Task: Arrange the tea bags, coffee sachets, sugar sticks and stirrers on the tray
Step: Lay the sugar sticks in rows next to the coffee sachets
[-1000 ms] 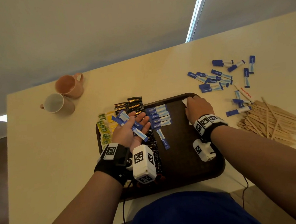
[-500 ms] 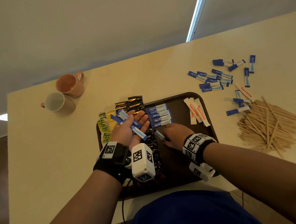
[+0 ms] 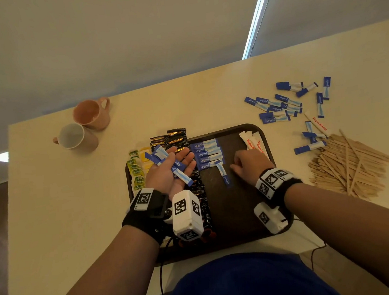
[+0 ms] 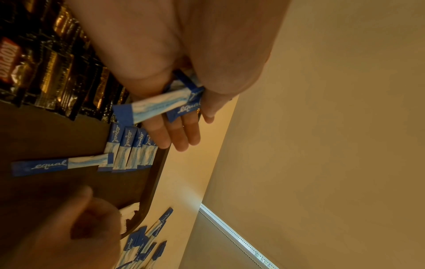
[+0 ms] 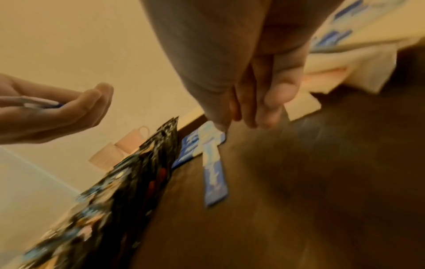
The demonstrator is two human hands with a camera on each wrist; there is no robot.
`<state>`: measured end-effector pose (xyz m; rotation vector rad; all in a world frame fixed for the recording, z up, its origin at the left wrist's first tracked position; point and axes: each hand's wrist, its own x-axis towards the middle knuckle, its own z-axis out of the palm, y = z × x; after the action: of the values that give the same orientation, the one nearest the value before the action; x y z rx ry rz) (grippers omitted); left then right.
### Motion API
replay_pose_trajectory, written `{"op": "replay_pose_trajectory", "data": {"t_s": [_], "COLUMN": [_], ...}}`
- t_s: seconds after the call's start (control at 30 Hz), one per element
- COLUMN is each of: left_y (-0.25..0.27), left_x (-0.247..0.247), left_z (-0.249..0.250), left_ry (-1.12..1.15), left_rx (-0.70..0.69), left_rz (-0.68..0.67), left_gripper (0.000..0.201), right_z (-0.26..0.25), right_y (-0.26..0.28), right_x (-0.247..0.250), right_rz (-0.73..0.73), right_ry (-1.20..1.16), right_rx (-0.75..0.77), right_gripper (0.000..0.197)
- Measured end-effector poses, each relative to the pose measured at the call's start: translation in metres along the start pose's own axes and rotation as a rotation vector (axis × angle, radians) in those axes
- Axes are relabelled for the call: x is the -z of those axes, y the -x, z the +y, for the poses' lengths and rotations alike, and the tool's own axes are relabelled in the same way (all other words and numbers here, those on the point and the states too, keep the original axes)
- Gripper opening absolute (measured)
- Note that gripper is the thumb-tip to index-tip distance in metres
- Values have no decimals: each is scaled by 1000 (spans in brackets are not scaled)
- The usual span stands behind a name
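Left hand [image 3: 170, 171] cradles blue sticks [image 4: 161, 105] on spread fingers; only right-wrist view shows right hand [image 5: 260, 102] curled, empty.

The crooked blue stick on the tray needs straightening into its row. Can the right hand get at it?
Probably yes: the right hand lies just beside the crooked blue stick on the tray, nothing between them.

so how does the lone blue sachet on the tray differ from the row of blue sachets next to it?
The lone blue sachet lies lengthwise toward the person, crosswise to the row of blue sachets, which lie side by side, aligned. The lone one sits nearer the right hand; the row lies beside the black coffee sachets. Both share the blue-white "equal" print and rest on the tray.
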<state>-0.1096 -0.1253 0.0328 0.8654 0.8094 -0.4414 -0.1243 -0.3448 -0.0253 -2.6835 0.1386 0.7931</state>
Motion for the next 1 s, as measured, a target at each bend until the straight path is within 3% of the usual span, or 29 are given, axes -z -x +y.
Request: {"op": "replay_pose_trajectory", "data": {"t_s": [0.1, 0.27, 0.43, 0.7, 0.83, 0.9, 1.0], "left_y": [1, 3, 2, 1, 2, 2, 1], "left_x": [1, -1, -1, 0, -2, -3, -2], "left_z": [-1, -2, -1, -4, -2, -2, -2], "left_ry": [-2, -8, 6, 5, 1, 2, 9], "left_rx": [5, 7, 7, 23, 22, 20, 26], "left_rz": [10, 29, 28, 31, 26, 25, 26], "left_gripper": [23, 22, 22, 21, 21, 20, 20], "right_z": [13, 25, 27, 21, 15, 12, 1], "right_y": [-12, -21, -20, -16, -16, -14, -9], "right_x": [14, 14, 16, 15, 19, 19, 15], "right_rz": [180, 39, 63, 83, 75, 106, 74], "right_ry": [1, 284, 307, 259, 252, 255, 288], "right_rx": [-60, 2, 25, 14, -6, 47, 318], "right_gripper": [33, 57, 58, 39, 42, 43, 36]}}
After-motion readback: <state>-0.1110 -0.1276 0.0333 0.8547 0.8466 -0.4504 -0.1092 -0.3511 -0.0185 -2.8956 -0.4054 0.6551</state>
